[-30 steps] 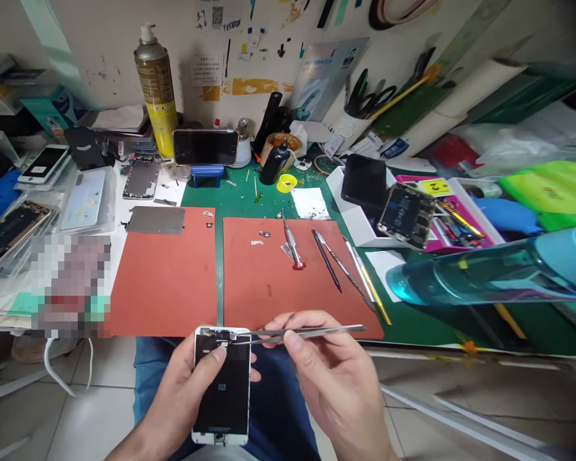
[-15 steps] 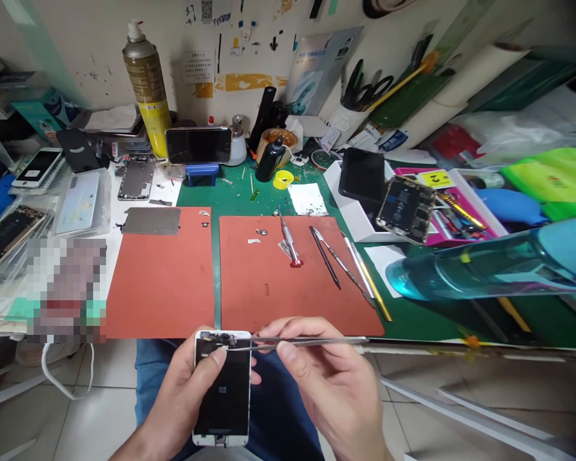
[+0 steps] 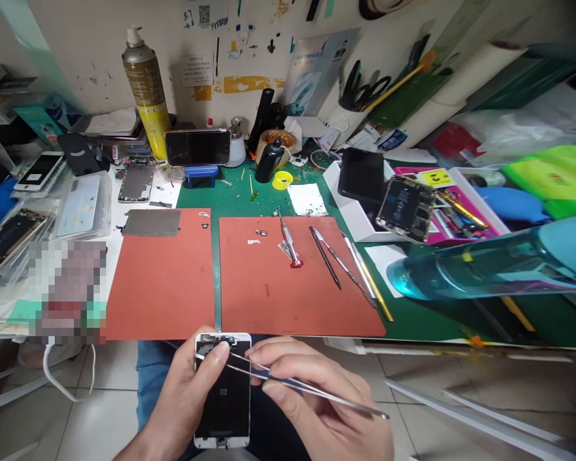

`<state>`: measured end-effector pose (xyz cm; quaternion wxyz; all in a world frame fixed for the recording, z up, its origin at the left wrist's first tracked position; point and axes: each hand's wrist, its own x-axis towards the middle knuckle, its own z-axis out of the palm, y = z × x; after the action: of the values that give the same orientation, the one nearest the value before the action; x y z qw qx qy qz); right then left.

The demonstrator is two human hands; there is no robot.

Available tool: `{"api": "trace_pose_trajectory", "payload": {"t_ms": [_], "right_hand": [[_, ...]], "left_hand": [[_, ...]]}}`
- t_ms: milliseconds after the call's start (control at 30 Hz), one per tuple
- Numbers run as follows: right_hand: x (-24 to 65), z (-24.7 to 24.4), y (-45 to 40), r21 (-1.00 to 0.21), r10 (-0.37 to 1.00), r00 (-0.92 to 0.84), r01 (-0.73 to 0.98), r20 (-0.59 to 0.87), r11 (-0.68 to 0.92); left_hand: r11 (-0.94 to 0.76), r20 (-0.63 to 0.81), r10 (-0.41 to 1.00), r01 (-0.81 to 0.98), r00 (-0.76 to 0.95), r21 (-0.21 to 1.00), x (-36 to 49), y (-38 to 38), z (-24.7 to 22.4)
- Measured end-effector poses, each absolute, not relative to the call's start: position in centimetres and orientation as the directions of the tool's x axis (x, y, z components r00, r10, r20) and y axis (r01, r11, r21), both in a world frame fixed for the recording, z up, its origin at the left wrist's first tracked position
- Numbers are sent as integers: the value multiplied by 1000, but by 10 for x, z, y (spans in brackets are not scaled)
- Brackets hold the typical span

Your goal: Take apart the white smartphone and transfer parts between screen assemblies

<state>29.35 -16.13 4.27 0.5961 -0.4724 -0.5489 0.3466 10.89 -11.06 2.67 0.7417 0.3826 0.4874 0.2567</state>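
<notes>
A white-framed phone screen assembly (image 3: pixel 223 403) is upright in my left hand (image 3: pixel 187 390), below the table's front edge. My left thumb presses on the small parts at its top end. My right hand (image 3: pixel 317 397) grips metal tweezers (image 3: pixel 326 397) between thumb and fingers. The tweezers' two arms are spread, and their tips reach over the upper part of the screen beside my left thumb. Whether the tips touch anything is hard to tell.
Two red mats (image 3: pixel 163 288) lie on the green table, bearing a metal plate (image 3: pixel 152 223), a screwdriver (image 3: pixel 290 243) and tiny parts. A blue bottle (image 3: pixel 484 262) lies at the right. A spray can (image 3: pixel 146 96) stands at the back left.
The tweezers have tilted, their rear end now lower and farther right, and their arms have spread apart. My right hand has moved slightly down. My left thumb has shifted slightly up and right.
</notes>
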Motion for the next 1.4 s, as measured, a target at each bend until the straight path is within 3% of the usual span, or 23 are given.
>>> {"api": "trace_pose_trajectory", "payload": {"t_ms": [200,333,400,500,600,667,1000,1400], "right_hand": [[295,44,-160,-914,911,108,139,397,382],[299,46,-164,-934,920,174,133,352,332],[301,45,-165,-964,924,279,30,263,265],[303,45,-161,-955,917,396,-254,42,154],[302,43,-152,-891,917,376,-451,-137,52],[301,41,-148,-866,925,337,-500,-176,17],[294,30,-150,-922,921,346,-387,-178,-33],[288,36,-146,-912,929,322,-410,-180,-34]], "left_hand": [[580,-539,760,-5,362,814,115,-105,32],[689,-629,700,-87,338,720,118,-105,37],[758,-685,635,-117,357,641,118,-105,40],[811,-722,568,-123,396,571,118,-104,42],[813,-712,562,-125,421,569,117,-104,43],[814,-703,556,-119,443,568,117,-104,43],[793,-673,579,-126,460,596,115,-106,43],[744,-643,613,-63,459,665,114,-107,41]]}}
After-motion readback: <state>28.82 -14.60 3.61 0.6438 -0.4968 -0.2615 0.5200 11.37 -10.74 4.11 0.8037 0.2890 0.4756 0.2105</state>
